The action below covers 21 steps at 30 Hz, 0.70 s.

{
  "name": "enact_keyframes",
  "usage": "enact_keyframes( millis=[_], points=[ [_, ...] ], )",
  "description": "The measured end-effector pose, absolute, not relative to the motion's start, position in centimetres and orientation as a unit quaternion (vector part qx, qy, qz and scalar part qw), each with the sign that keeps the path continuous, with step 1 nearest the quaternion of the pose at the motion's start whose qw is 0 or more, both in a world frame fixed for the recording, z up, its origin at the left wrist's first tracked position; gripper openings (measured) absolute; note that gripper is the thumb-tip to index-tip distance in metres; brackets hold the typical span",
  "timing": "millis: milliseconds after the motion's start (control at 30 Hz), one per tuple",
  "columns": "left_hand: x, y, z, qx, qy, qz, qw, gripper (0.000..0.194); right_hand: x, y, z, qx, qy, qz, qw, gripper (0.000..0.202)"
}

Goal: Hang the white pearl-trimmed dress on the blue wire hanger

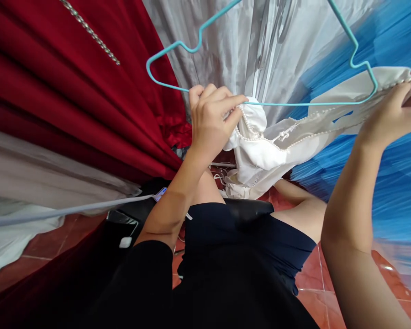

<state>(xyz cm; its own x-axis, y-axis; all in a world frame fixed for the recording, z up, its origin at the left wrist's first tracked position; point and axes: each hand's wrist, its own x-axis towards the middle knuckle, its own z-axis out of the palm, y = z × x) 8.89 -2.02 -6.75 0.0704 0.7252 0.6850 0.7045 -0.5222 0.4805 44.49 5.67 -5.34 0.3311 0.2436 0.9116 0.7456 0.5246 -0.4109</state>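
Observation:
My left hand (210,114) is closed around the lower bar of a light-blue clothes hanger (287,104), with the edge of a white dress (260,153) also at its fingertips. Beads like pearls trim the dress's neckline, and its body hangs down between my knees. Off to the right, my right hand (407,100) grips the other end of the dress's beaded edge, beside the hanger's right corner. Part of that hand lies beyond the frame's edge. The hanger's top is cut off above.
Red drapery (99,100) with a beaded strip hangs at left. Silvery-white fabric (219,50) is behind the hanger, and blue tulle (393,192) fills the right. A pale rod (89,208) crosses at lower left, above red floor tiles (51,237).

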Motion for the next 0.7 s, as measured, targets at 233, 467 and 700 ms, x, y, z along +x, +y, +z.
enact_keyframes(
  millis=[233,467,700],
  points=[
    [9.3,-1.8,-7.2,0.71,0.489,0.505,0.036,0.015,38.4,-0.5,-11.1,-0.424,-0.629,-0.114,0.642,0.019],
    [9.5,-1.9,-7.1,0.715,0.477,0.511,-0.003,0.014,32.2,-1.8,-7.6,-0.4,-0.749,-0.078,0.523,0.023],
    [9.6,-2.8,-7.1,0.727,0.482,0.489,-0.019,0.022,28.8,0.5,-9.7,-0.406,-0.775,0.004,0.483,0.023]
  ],
)
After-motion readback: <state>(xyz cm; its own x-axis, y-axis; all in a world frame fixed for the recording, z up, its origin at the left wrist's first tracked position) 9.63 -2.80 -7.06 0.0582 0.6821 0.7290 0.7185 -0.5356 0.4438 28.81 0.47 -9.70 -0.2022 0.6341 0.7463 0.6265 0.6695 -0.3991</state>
